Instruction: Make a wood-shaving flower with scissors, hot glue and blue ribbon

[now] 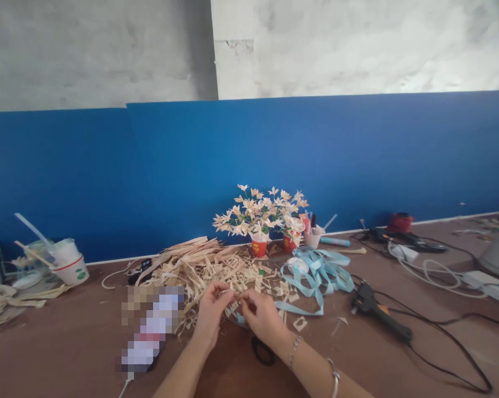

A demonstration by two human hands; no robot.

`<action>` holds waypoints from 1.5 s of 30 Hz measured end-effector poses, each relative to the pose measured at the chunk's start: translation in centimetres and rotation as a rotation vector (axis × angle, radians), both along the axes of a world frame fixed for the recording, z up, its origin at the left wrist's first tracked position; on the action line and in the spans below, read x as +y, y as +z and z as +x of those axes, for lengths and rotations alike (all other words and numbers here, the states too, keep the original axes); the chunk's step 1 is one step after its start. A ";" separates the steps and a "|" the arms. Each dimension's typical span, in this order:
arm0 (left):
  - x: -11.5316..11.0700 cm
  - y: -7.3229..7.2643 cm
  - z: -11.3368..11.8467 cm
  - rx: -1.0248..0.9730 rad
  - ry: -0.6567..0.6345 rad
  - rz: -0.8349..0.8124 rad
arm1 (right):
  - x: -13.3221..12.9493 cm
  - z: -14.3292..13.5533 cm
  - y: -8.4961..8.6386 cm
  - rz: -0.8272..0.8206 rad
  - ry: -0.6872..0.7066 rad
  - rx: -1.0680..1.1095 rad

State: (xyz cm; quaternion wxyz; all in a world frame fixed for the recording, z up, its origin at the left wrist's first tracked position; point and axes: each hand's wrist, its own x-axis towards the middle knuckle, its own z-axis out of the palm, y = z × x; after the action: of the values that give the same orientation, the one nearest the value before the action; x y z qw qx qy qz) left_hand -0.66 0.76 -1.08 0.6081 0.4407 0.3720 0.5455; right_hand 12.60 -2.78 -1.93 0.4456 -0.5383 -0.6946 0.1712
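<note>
My left hand [210, 312] and my right hand [262, 316] meet just above the brown table [67, 342], fingertips pinched together on a small pale straw piece [234, 296]. Right behind them lies a heap of cut straw strips [195, 265]. A loose light-blue ribbon [319, 276] curls to the right of my right hand. Behind the heap stand straw flowers [259, 213] in small red cups [258, 247].
A black glue gun [379, 312] with its cable lies at the right, near white cords [427, 271] and a red object [400, 222]. White cups with sticks [69, 262] stand at the left. A black ring [262, 351] lies under my right wrist. A blue panel backs the table.
</note>
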 end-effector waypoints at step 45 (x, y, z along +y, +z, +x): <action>0.0 -1.0 0.5 -0.096 0.046 -0.040 | 0.1 -1.4 -0.7 -0.190 0.089 0.425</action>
State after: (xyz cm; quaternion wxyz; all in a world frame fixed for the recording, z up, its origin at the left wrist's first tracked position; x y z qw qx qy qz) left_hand -0.11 0.71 -2.04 0.6211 0.3933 0.3635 0.5723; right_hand 11.19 -2.66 -2.67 0.5210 -0.4987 -0.5888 0.3649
